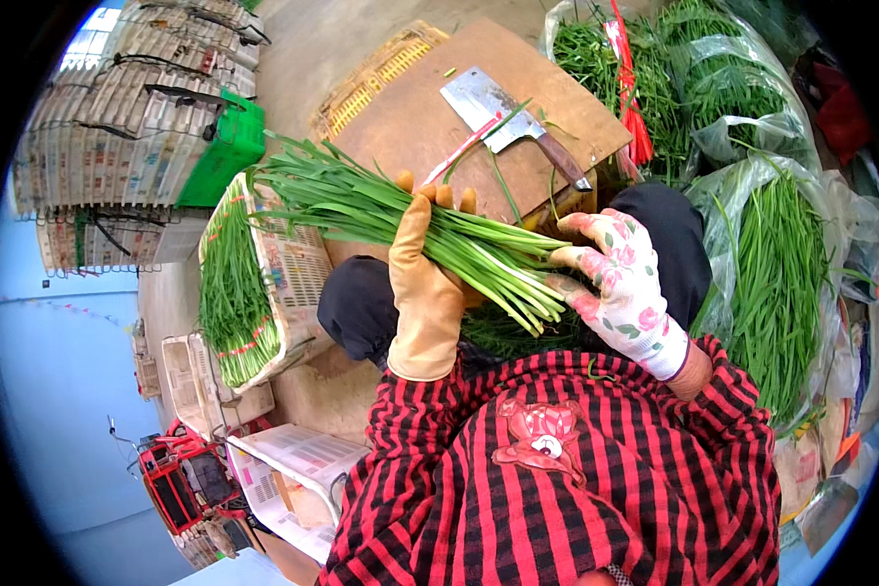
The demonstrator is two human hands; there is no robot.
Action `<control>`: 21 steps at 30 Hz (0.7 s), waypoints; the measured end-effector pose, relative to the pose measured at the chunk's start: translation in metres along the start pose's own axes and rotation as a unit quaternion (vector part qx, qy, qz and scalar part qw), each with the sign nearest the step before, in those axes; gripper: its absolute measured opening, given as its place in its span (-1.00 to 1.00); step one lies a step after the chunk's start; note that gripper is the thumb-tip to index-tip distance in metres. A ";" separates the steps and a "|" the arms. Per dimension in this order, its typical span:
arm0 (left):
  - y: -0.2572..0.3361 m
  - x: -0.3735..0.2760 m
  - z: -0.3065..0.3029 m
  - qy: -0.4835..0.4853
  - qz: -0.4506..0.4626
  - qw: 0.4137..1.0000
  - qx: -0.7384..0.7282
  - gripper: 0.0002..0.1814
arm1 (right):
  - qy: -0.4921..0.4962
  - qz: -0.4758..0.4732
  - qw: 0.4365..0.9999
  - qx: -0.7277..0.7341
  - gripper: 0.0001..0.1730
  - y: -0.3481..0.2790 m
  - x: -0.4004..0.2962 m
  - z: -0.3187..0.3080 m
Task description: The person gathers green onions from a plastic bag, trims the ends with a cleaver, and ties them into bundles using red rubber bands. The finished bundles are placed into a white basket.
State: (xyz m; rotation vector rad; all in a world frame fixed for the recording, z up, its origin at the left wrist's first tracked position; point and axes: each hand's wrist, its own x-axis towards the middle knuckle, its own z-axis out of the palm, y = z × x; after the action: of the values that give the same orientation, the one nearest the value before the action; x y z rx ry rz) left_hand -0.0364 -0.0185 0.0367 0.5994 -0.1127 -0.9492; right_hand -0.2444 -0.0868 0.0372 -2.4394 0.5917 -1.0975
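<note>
My left hand [426, 286], in a tan glove, is wrapped around a loose bunch of garlic chives [337, 187]. The green leaves point to the upper left, and the pale stem ends reach toward my right hand [615, 275]. That hand wears a white glove with a floral print; its fingers are spread at the stem ends, and whether they pinch any stems is unclear. Beyond the bunch, a cleaver [487, 106] with a wooden handle lies on a brown board [417, 110]. A red-and-white tie strip [461, 150] and stray leaves lie against its blade.
The board rests on a yellow plastic crate [381, 73]. To the left, a white crate [293, 253] holds tied chive bundles [238, 293], near stacked crates [117, 146]. Plastic bags of chives [776, 286] stand at right, with red tie strips [633, 110] hanging above.
</note>
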 end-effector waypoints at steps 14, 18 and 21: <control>0.000 -0.003 -0.004 0.012 0.006 1.000 0.011 -0.61 | -0.025 -0.013 1.000 -0.007 -0.72 0.003 0.003 0.024; 0.000 0.002 -0.005 0.036 0.007 0.999 -0.001 -0.66 | -0.024 -0.016 1.000 0.001 -0.74 0.004 0.005 0.017; 0.006 0.005 -0.005 0.039 0.028 0.999 -0.001 -0.70 | -0.025 0.002 1.000 0.009 -0.76 0.004 -0.001 0.013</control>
State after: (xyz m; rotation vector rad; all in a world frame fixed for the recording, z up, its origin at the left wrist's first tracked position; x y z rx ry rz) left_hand -0.0278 -0.0175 0.0351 0.6268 -0.0584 -0.8700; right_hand -0.2357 -0.0872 0.0266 -2.4405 0.5682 -1.0322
